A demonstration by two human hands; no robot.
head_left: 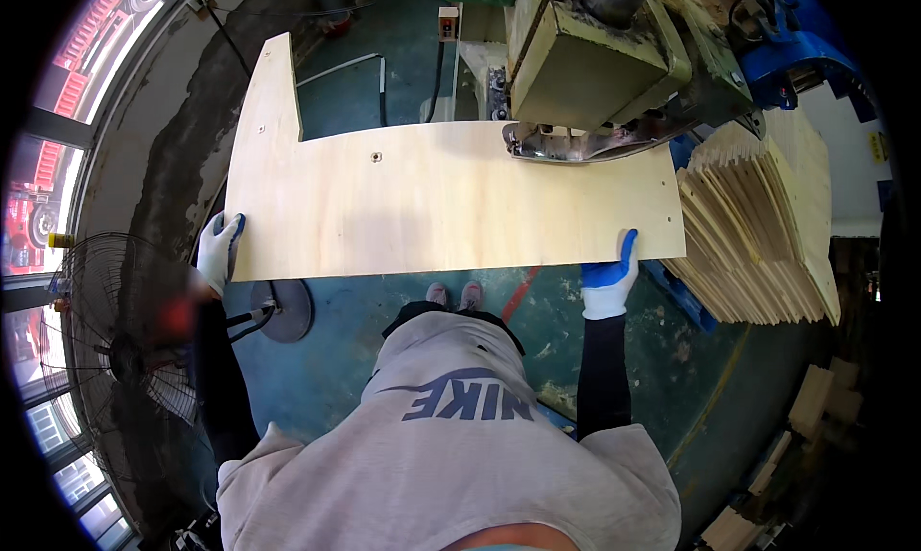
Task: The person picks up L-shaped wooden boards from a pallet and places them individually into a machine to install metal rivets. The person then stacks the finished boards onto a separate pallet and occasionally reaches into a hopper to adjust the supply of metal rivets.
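A large pale plywood panel (432, 215) lies level in front of me, with a tall arm rising at its left end and a few small holes. My left hand (220, 249), in a white and blue work glove, grips its left edge near the lower corner. On the near edge toward the right is my right hand (610, 281), gloved alike, thumb on top and fingers hidden underneath. A metal machine head (595, 81) reaches over the panel's far right part, its dark metal foot (576, 146) just over or touching the surface; I cannot tell which.
To the right, a stack of cut plywood panels (758, 230) leans on a blue pallet (683, 297). A caged fan (125, 354) stands at the left beside the windows. Wood offcuts (811, 402) lie at the lower right. A switch box (448, 23) stands behind the panel.
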